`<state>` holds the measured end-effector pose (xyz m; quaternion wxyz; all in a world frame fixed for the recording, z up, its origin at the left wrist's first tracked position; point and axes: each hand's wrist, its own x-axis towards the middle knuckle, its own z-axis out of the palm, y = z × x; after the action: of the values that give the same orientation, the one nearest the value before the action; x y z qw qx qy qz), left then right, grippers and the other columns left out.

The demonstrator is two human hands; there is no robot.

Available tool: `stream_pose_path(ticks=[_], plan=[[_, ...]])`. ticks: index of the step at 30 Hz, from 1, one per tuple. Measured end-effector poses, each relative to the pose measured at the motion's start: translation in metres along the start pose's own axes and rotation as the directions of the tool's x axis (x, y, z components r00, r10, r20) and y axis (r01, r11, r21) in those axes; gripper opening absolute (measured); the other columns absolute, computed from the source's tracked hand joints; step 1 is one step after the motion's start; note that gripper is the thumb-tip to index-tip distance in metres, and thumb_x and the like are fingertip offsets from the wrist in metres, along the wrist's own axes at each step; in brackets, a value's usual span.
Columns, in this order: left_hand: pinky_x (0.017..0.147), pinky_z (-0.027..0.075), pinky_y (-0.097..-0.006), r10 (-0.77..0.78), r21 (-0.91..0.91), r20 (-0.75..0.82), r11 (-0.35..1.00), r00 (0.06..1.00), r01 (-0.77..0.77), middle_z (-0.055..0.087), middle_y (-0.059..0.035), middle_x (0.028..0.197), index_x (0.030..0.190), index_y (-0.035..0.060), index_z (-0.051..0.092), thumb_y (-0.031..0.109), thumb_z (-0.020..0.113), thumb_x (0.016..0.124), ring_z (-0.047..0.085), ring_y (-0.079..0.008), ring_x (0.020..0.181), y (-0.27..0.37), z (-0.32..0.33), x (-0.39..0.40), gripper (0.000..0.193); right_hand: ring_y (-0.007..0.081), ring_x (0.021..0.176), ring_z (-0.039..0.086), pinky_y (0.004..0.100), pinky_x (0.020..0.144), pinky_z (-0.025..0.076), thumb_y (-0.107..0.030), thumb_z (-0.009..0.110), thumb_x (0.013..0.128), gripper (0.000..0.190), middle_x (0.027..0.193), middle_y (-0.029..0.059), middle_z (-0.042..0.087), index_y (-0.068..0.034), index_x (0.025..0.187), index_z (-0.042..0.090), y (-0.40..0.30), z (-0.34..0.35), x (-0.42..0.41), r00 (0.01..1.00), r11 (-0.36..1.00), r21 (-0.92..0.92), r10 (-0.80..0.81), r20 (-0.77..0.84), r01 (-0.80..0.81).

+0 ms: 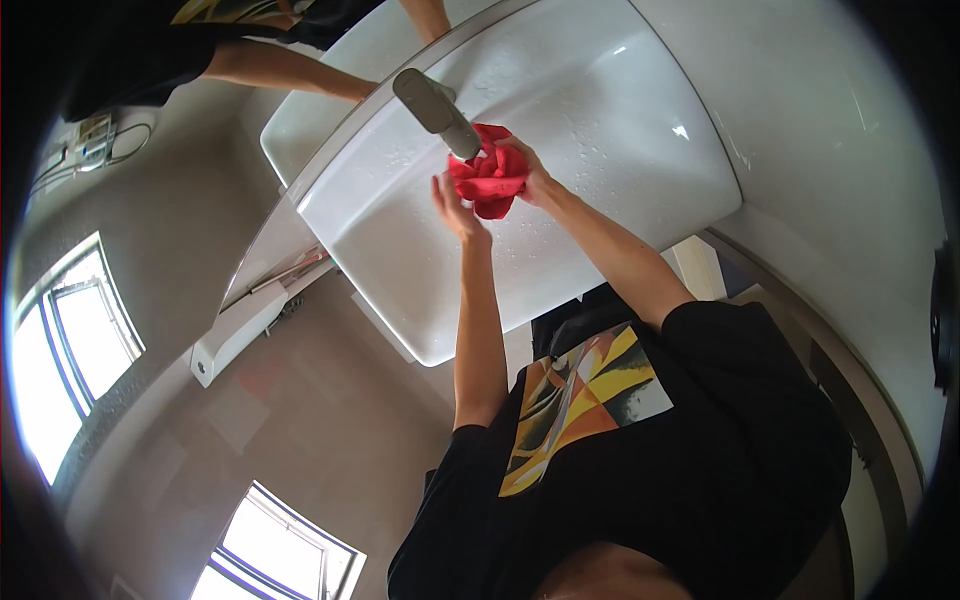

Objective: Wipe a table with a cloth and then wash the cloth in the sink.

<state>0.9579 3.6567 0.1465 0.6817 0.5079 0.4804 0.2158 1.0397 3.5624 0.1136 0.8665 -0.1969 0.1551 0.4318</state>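
A bunched red cloth is under the spout of a metal faucet, above the basin of a white sink. My right hand grips the cloth's right side, with the fingers partly hidden by its folds. At the cloth's lower left, my left hand has its fingers apart, close against the fabric; whether it touches the cloth is hard to tell. Water drops dot the basin's surface. Whether water runs from the spout cannot be seen clearly.
A mirror rises behind the sink and reflects an arm, the basin and a window. A white wall-mounted unit is left of the sink. Lower left is a bright window. A pale glossy wall borders the sink's right side.
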Motion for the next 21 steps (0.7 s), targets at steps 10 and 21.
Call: stream_pose_path(ticks=[10, 21], plan=[[0.073, 0.049, -0.0316, -0.094, -0.123, 0.125, 0.986, 0.988, 0.109, 0.061, -0.0029, 0.096, 0.110, 0.0058, 0.058, 0.034, 0.066, 0.091, 0.059, -0.0145, 0.083, -0.026, 0.022, 0.009, 0.035, 0.0285, 0.081, 0.068, 0.0387, 0.076, 0.052, -0.055, 0.056, 0.092, 0.053, 0.085, 0.0139, 0.071, -0.005, 0.099, 0.071, 0.013, 0.034, 0.002, 0.912, 0.526, -0.849, -0.372, -0.171, 0.056], [0.063, 0.046, -0.0301, 0.073, 0.036, 0.035, 0.997, 0.997, -0.074, 0.061, -0.0029, 0.076, 0.086, 0.0033, 0.062, 0.038, 0.064, 0.091, 0.055, -0.0119, 0.069, -0.023, 0.029, 0.004, 0.035, 0.0262, 0.070, 0.066, 0.0399, 0.069, 0.051, -0.041, 0.056, 0.091, 0.046, 0.074, 0.0126, 0.068, 0.003, 0.087, 0.068, 0.006, 0.022, 0.008, 0.905, 0.342, -0.934, -0.355, -0.235, -0.108]])
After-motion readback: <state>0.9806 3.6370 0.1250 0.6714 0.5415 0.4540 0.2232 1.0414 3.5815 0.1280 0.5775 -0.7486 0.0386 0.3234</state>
